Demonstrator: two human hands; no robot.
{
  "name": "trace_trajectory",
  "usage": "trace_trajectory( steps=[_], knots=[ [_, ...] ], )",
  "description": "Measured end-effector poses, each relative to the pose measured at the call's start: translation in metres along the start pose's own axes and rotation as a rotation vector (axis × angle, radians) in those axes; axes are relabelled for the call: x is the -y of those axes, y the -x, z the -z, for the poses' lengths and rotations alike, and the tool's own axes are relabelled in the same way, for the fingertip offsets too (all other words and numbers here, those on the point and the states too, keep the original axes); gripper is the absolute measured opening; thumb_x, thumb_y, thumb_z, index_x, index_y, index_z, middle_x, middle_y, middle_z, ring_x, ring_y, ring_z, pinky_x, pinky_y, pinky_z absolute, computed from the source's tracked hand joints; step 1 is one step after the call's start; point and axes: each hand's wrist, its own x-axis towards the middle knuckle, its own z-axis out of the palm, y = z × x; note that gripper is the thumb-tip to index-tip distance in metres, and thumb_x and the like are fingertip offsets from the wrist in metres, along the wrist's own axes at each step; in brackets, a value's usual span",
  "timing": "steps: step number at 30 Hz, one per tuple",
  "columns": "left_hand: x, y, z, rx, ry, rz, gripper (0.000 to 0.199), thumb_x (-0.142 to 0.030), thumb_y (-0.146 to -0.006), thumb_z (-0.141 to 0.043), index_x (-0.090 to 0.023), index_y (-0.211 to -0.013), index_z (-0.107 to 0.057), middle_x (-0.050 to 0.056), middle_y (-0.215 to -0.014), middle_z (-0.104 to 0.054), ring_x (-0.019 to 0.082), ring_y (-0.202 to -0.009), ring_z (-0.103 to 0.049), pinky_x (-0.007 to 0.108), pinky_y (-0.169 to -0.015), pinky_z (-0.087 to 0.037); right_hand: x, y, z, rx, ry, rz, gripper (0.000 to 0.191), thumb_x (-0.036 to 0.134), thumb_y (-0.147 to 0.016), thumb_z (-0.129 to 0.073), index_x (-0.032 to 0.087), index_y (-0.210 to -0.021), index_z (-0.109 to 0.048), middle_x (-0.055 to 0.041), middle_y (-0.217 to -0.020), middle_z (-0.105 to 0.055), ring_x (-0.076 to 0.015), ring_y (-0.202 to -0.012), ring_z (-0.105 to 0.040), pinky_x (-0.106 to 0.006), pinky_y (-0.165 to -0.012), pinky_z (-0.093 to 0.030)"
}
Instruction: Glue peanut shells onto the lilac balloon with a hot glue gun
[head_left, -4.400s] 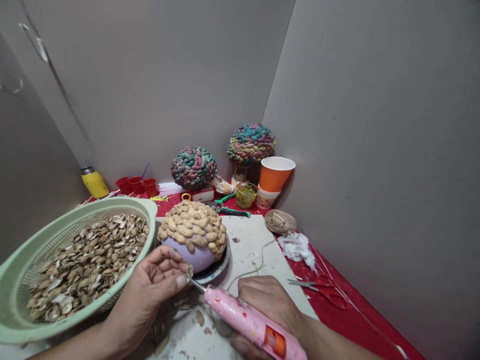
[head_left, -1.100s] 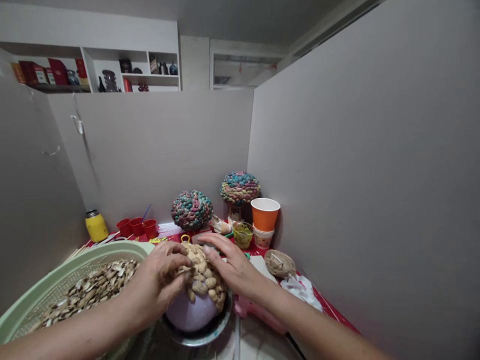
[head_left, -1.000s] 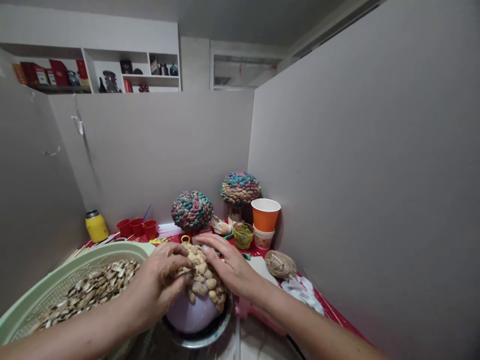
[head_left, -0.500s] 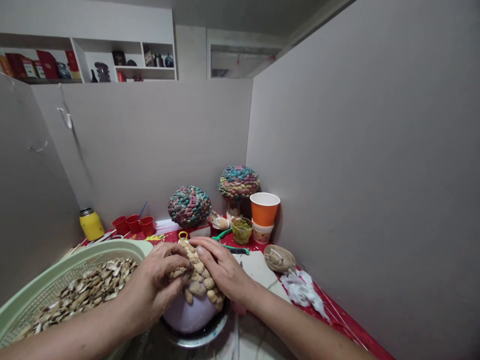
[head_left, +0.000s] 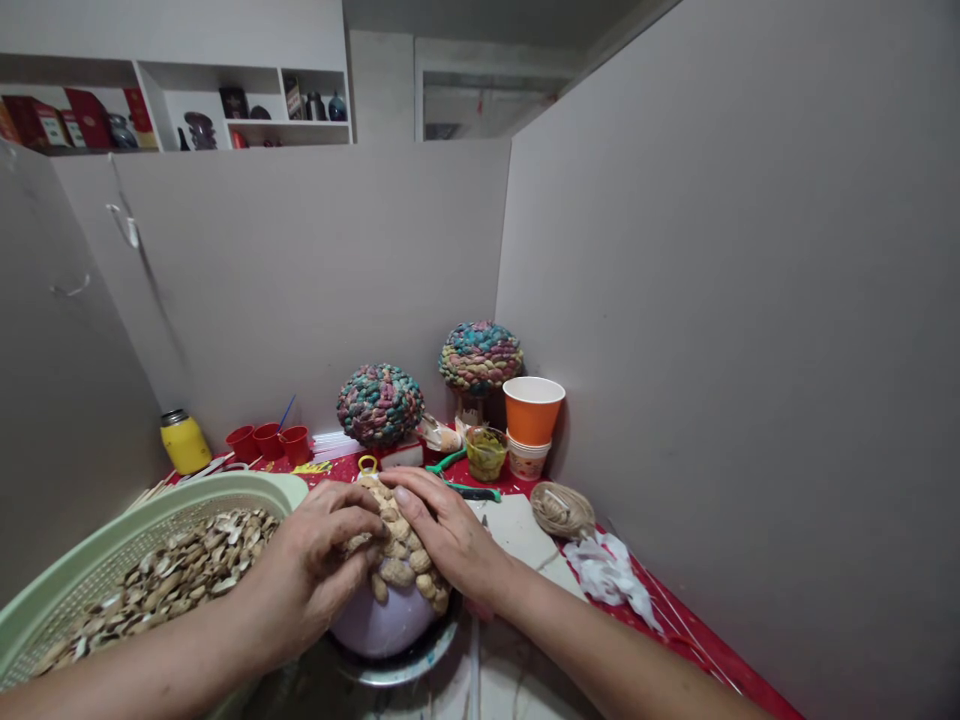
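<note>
A smooth pale purple balloon (head_left: 386, 622) rests in a round metal bowl (head_left: 397, 676). Peanut shells (head_left: 397, 572) cover its upper part, leaving the lower front bare. My left hand (head_left: 319, 560) is at the left side of this cover, its fingers curled and pinching at a peanut shell (head_left: 356, 542) there. From the right, my right hand (head_left: 454, 540) wraps over the shell-covered side, thumb on the front; its other fingertips are partly hidden behind the top. A green basket (head_left: 281, 485) of loose shells stands beside my left forearm.
Two colourful shell-covered balls (head_left: 380, 405) stand at the back. Near them are an orange paper cup (head_left: 534, 412), a cup of yellowish stuff (head_left: 486, 455) and green-handled pliers (head_left: 476, 493). Twine (head_left: 562, 511) and white tissue (head_left: 611, 580) lie right; red cups (head_left: 268, 440) and a yellow jar (head_left: 184, 443) left. Grey partitions surround the table.
The camera view has shifted slightly. Both hands stay at the same places on the shell-covered balloon, with only a small shift of the left fingers.
</note>
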Motion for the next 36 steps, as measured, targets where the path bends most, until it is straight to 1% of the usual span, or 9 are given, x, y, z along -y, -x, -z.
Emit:
trace_trajectory(
  steps=[5, 11, 13, 16, 20, 23, 25, 32, 36],
  knots=[
    [0.004, 0.003, -0.004, -0.043, 0.000, 0.022, 0.020, -0.007, -0.087, -0.053, -0.022, -0.098, -0.059, 0.006, -0.104, -0.063, 0.020, -0.103, -0.056, 0.036, -0.090, -0.047, 0.001, 0.001, 0.000, -0.006, -0.009, 0.004, 0.032, 0.037, -0.100, -0.040, 0.020, -0.116, -0.062, -0.0082, -0.119, -0.063, -0.0204, -0.114, -0.055, -0.037, -0.101, -0.042],
    [0.003, 0.006, -0.003, -0.045, 0.013, 0.055, 0.018, -0.010, -0.086, -0.053, -0.022, -0.098, -0.059, 0.006, -0.104, -0.063, 0.020, -0.105, -0.057, 0.036, -0.091, -0.047, 0.003, 0.001, 0.001, -0.008, -0.014, 0.010, 0.031, 0.035, -0.100, -0.040, 0.020, -0.115, -0.063, -0.0080, -0.118, -0.063, -0.0201, -0.113, -0.056, -0.037, -0.100, -0.042],
    [0.003, 0.007, -0.003, -0.068, 0.001, 0.061, 0.020, -0.012, -0.086, -0.054, -0.022, -0.104, -0.058, 0.007, -0.110, -0.062, 0.022, -0.110, -0.056, 0.039, -0.095, -0.046, 0.004, 0.001, 0.001, -0.009, -0.014, 0.011, 0.031, 0.036, -0.100, -0.041, 0.021, -0.116, -0.063, -0.0079, -0.119, -0.063, -0.0203, -0.113, -0.055, -0.037, -0.101, -0.042],
    [0.006, 0.008, -0.006, -0.093, -0.031, 0.081, 0.030, -0.016, -0.085, -0.057, -0.022, -0.114, -0.055, 0.011, -0.126, -0.057, 0.025, -0.122, -0.049, 0.045, -0.103, -0.041, 0.004, 0.001, 0.001, -0.008, -0.013, 0.015, 0.031, 0.035, -0.100, -0.041, 0.021, -0.116, -0.062, -0.0081, -0.120, -0.062, -0.0202, -0.114, -0.055, -0.038, -0.101, -0.041],
    [0.009, 0.007, -0.010, -0.060, -0.014, 0.185, 0.037, -0.021, -0.084, -0.058, -0.020, -0.121, -0.052, 0.015, -0.135, -0.052, 0.029, -0.127, -0.047, 0.050, -0.107, -0.038, 0.003, 0.003, 0.001, -0.006, -0.012, 0.019, 0.031, 0.035, -0.100, -0.041, 0.020, -0.117, -0.062, -0.0084, -0.121, -0.062, -0.0197, -0.115, -0.054, -0.037, -0.102, -0.041],
    [0.008, 0.006, -0.012, -0.033, 0.040, 0.279, 0.040, -0.026, -0.085, -0.057, -0.018, -0.124, -0.051, 0.016, -0.136, -0.054, 0.029, -0.124, -0.051, 0.049, -0.105, -0.041, 0.002, 0.003, 0.001, -0.011, -0.014, 0.018, 0.031, 0.035, -0.100, -0.040, 0.020, -0.118, -0.062, -0.0082, -0.121, -0.062, -0.0196, -0.115, -0.054, -0.037, -0.102, -0.041],
    [0.008, 0.006, -0.012, -0.032, 0.071, 0.306, 0.042, -0.028, -0.084, -0.057, -0.018, -0.125, -0.051, 0.015, -0.135, -0.055, 0.028, -0.122, -0.053, 0.048, -0.104, -0.043, 0.002, 0.003, 0.001, -0.017, -0.016, 0.016, 0.031, 0.034, -0.100, -0.040, 0.021, -0.118, -0.062, -0.0081, -0.121, -0.062, -0.0197, -0.115, -0.054, -0.037, -0.102, -0.041],
    [0.009, 0.004, -0.013, -0.048, 0.108, 0.319, 0.043, -0.027, -0.083, -0.057, -0.017, -0.125, -0.051, 0.015, -0.133, -0.057, 0.027, -0.121, -0.054, 0.046, -0.106, -0.041, 0.003, 0.005, 0.000, -0.036, -0.007, 0.025, 0.030, 0.034, -0.100, -0.041, 0.022, -0.117, -0.062, -0.0074, -0.120, -0.063, -0.0194, -0.116, -0.054, -0.036, -0.102, -0.041],
    [0.008, 0.006, -0.013, -0.044, 0.107, 0.318, 0.040, -0.027, -0.085, -0.055, -0.017, -0.123, -0.052, 0.014, -0.135, -0.055, 0.027, -0.123, -0.052, 0.046, -0.106, -0.040, 0.003, 0.006, 0.000, -0.037, -0.002, 0.027, 0.029, 0.033, -0.100, -0.041, 0.021, -0.117, -0.062, -0.0070, -0.121, -0.062, -0.0190, -0.116, -0.054, -0.036, -0.102, -0.041]
  ],
)
